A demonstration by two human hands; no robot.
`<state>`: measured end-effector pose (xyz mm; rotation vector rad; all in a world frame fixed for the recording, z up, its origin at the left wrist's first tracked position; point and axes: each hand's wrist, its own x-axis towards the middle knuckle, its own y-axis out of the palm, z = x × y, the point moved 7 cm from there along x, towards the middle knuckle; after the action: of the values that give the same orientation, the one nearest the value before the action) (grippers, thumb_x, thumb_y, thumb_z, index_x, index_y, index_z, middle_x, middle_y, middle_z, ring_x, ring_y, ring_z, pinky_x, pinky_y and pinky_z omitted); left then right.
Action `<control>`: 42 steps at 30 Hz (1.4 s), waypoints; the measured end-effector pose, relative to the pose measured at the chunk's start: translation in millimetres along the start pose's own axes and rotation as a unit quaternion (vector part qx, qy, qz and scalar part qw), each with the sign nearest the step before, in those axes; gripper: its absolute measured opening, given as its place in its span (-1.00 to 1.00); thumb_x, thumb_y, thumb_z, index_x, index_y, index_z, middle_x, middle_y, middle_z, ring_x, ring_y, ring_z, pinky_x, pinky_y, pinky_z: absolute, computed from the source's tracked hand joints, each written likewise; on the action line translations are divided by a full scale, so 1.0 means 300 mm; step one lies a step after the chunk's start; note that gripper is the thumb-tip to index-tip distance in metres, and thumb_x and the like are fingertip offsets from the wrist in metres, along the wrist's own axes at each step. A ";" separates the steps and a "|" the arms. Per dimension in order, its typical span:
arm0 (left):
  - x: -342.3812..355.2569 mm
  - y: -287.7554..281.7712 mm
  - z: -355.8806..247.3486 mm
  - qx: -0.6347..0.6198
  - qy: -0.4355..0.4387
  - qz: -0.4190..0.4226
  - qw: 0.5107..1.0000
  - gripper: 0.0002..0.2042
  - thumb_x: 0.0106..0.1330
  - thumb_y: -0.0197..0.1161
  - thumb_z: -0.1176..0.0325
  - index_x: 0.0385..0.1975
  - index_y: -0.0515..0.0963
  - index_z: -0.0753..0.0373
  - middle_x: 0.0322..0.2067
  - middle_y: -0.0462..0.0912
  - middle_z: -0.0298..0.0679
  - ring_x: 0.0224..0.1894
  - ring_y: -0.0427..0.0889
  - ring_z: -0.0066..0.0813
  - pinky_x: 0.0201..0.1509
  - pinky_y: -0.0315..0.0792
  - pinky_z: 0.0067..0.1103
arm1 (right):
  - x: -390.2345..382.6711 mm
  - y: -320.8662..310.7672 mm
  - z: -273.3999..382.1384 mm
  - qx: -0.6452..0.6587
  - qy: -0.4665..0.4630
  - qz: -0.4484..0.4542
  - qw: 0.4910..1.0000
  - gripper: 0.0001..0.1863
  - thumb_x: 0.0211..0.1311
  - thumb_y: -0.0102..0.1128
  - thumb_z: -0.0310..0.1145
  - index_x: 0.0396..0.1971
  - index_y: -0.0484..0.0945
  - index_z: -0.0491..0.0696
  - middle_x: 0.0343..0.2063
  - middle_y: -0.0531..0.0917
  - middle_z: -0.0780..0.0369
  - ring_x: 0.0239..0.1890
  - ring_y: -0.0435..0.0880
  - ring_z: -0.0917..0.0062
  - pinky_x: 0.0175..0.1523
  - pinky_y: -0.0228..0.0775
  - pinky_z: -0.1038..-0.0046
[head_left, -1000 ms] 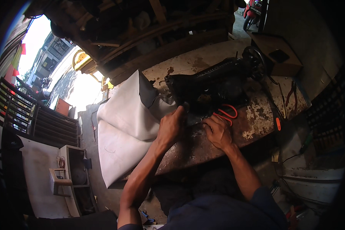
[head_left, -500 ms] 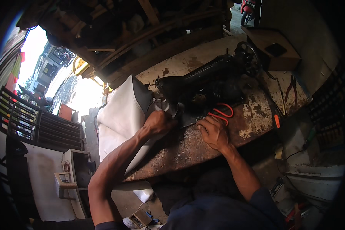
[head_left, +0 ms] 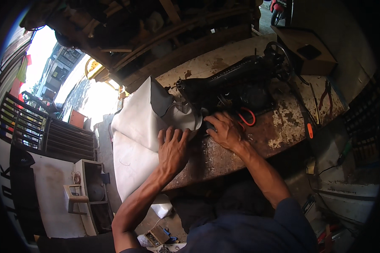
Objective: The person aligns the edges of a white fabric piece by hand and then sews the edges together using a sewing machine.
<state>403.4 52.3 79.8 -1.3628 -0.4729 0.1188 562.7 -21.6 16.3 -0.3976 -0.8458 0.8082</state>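
Observation:
A large sheet of white leather-like material (head_left: 135,130) with a grey underside drapes over the table's left end, its folded edge reaching the needle end of a black sewing machine (head_left: 223,82). My left hand (head_left: 173,154) lies on the sheet near that edge, fingers stretched forward and slightly apart. Beside the needle end, my right hand (head_left: 227,131) rests on the machine's bed with thumb and forefinger apart; the other fingers are bent and partly hidden. Close behind its knuckles shows a red loop handle (head_left: 250,117), probably of scissors. The needle itself is hidden.
On the worn wooden table (head_left: 283,128), a tool with an orange handle (head_left: 310,130) and red-handled pliers (head_left: 325,95) lie at the right. A brown box (head_left: 306,52) stands behind the handwheel. A white stool (head_left: 75,198) is at the left.
My left hand has come back from the needle end and spread out on the sheet. My right hand has moved left toward the needle end, uncovering less of the red handle.

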 end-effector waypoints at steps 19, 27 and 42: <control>0.236 -0.030 0.323 -0.078 -0.075 0.037 0.993 -0.84 0.24 0.41 0.29 -0.20 0.75 0.06 -0.21 0.64 -0.18 0.08 0.56 -0.15 0.26 0.20 -0.14 | 0.079 0.090 0.027 -0.093 -0.076 -0.116 0.986 -0.84 0.14 0.45 -0.38 -0.29 0.72 -0.07 -0.34 0.70 0.08 -0.36 0.75 0.15 -0.32 0.62 0.16; 0.215 -0.023 0.333 -0.093 -0.063 0.013 0.994 -0.85 0.23 0.41 0.29 -0.23 0.75 0.08 -0.21 0.66 -0.16 0.07 0.56 -0.14 0.27 0.19 -0.15 | 0.072 0.077 0.032 -0.137 -0.074 -0.142 0.978 -0.86 0.20 0.40 -0.32 -0.27 0.75 -0.01 -0.40 0.72 0.19 -0.46 0.75 0.27 -0.40 0.61 0.24; 0.176 -0.019 0.315 -0.123 -0.045 -0.008 0.991 -0.84 0.21 0.43 0.30 -0.23 0.76 0.08 -0.23 0.63 -0.18 0.04 0.57 -0.15 0.23 0.23 -0.16 | 0.094 0.081 0.047 0.026 -0.024 -0.126 0.991 -0.93 0.11 0.40 -0.38 -0.41 0.69 0.00 -0.50 0.70 0.21 -0.49 0.75 0.29 -0.41 0.59 0.31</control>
<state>412.7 155.6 111.0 -1.6005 -0.5875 0.1116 551.6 15.7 24.5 -0.2208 -0.8974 0.6063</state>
